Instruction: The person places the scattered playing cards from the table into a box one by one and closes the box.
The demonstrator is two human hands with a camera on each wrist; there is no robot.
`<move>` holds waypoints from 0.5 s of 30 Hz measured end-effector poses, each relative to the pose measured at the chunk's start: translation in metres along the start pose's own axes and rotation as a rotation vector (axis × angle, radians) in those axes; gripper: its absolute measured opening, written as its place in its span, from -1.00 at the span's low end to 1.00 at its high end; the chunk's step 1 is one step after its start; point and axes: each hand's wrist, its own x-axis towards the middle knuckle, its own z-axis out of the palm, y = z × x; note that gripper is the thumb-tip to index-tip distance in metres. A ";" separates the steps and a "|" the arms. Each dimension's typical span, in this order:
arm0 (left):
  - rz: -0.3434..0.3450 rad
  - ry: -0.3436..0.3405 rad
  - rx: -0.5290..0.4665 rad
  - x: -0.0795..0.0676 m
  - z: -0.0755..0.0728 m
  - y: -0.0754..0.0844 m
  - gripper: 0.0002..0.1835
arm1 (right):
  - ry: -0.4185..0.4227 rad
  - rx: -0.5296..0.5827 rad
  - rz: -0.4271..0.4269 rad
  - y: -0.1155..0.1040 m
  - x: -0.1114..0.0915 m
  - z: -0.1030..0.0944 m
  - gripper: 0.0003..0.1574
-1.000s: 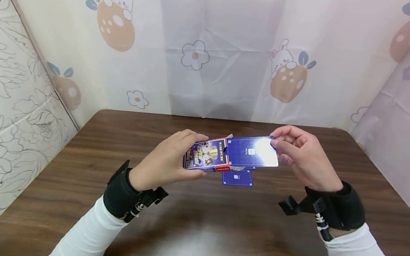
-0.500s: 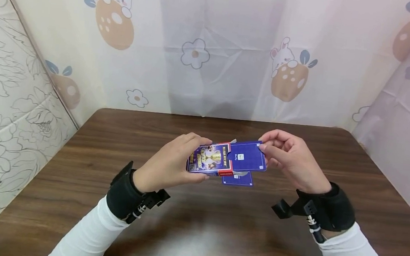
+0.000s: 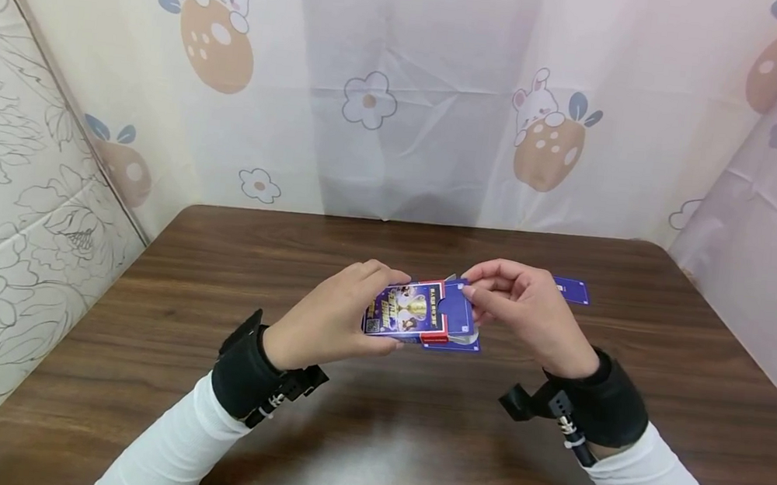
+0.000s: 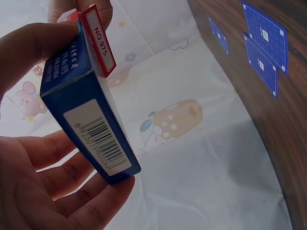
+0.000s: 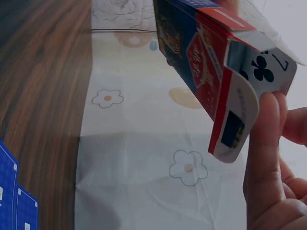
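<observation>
My left hand (image 3: pixel 340 308) holds a blue and red playing-card box (image 3: pixel 399 310) above the table, thumb on one side and fingers on the other. From the box's right end sticks a blue-backed playing card (image 3: pixel 455 311), mostly inside. My right hand (image 3: pixel 529 311) pinches that card's outer edge between thumb and fingers. In the right wrist view the card's face (image 5: pixel 264 72) shows a black club, beside the box's opened flap (image 5: pixel 235 122). The left wrist view shows the box's barcode end (image 4: pixel 103 139).
A single blue-backed card (image 3: pixel 572 291) lies on the wooden table (image 3: pixel 371 420) behind my right hand. Two overlapping cards (image 4: pixel 261 64) lie on the table too, mostly hidden under the box in the head view. A patterned curtain (image 3: pixel 416 105) hangs behind the table.
My right hand has moved left and slightly down, and the card has slid deeper into the box. The box has shifted a little right and down. A table card has come into sight behind my right hand.
</observation>
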 end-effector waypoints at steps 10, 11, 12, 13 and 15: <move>0.003 0.009 -0.001 -0.001 0.004 -0.001 -0.29 | -0.049 0.028 -0.015 0.004 0.001 0.011 -0.67; 0.006 0.012 0.004 -0.001 0.004 -0.002 -0.29 | -0.052 0.024 -0.020 0.005 0.001 0.011 -0.68; 0.006 0.013 0.007 -0.001 0.004 -0.002 -0.29 | -0.053 0.020 -0.026 0.005 0.001 0.012 -0.68; 0.006 0.014 0.013 -0.001 0.004 -0.002 -0.28 | -0.052 0.009 -0.034 0.005 0.001 0.012 -0.69; 0.005 0.014 0.020 0.000 0.004 -0.002 -0.28 | -0.050 -0.012 -0.050 0.005 0.001 0.013 -0.70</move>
